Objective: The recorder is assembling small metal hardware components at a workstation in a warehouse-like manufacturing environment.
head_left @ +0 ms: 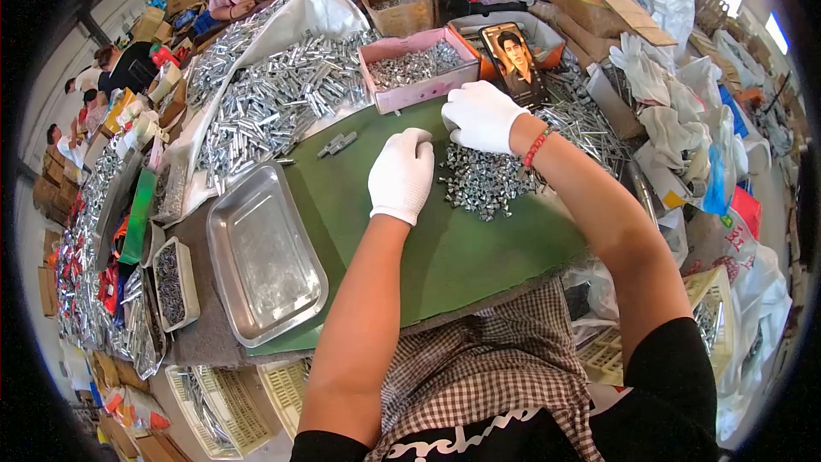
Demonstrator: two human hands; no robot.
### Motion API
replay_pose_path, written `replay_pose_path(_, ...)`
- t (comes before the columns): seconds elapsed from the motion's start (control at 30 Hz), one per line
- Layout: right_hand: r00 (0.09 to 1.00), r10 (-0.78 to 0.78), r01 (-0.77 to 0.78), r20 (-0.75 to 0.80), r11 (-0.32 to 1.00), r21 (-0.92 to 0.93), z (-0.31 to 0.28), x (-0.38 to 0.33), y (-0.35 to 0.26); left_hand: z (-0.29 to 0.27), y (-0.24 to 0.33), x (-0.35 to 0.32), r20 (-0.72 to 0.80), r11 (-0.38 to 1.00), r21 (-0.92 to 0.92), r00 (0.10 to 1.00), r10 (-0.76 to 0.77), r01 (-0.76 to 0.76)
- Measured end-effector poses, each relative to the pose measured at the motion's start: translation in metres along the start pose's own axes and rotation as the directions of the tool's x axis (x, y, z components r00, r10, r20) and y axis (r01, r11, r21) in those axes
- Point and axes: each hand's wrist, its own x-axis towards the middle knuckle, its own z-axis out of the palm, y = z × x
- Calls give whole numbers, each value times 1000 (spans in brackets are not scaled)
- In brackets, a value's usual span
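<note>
Held left hand (400, 173) and right hand (486, 118) apart, both curled and impossible to read as full or empty, near small metal fittings (487, 188) heaped at the left hand's three o'clock, judged best taken singly to avoid scattering across the green work surface (475, 248).

A: What lies under the right hand (483, 117)?
B: A pile of small metal nuts (486, 186), silver and shiny, stubby in shape, heaped loose on the green worktop (470, 261).
A: All turned one way?
B: No, they lie at every angle, dense in the middle, with a few strays at the near and left edges. The right hand covers part of the far edge.
A: And by the left hand (402, 173)?
B: A few cylindrical metal sleeves (339, 145), dull grey, lying on their sides close together, just left of it. Whether its curled fingers hold a piece is hidden.
</note>
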Motion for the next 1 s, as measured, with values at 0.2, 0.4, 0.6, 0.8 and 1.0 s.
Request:
replay_pose_path(0.2, 993, -15, 27, -116, 994, 103, 0, -15, 7, -1, 8, -1, -21, 999, -15, 999, -37, 36)
replay_pose_path(0.4, 993, 43, -23, -113, 985, 170, 3, -9, 7, 1, 2, 0, -16, 1000, 8, 1000, -11, 11)
replay_pose_path(0.6, 999, 12, -4, -53, 990, 142, -2, 3, 9, 2, 1, 1, -17, 1000, 17, 1000, 0, 1)
replay_pose_path(0.8, 998, -5, 15, -68, 989, 145, -3, 6, 6, 2, 2, 0, -27, 1000, 20, 1000, -4, 4)
replay_pose_path(1.0, 999, -36, 36, -16, 999, 33, -2, 6, 2, 1, 2, 0, -17, 1000, 10, 1000, 0, 0)
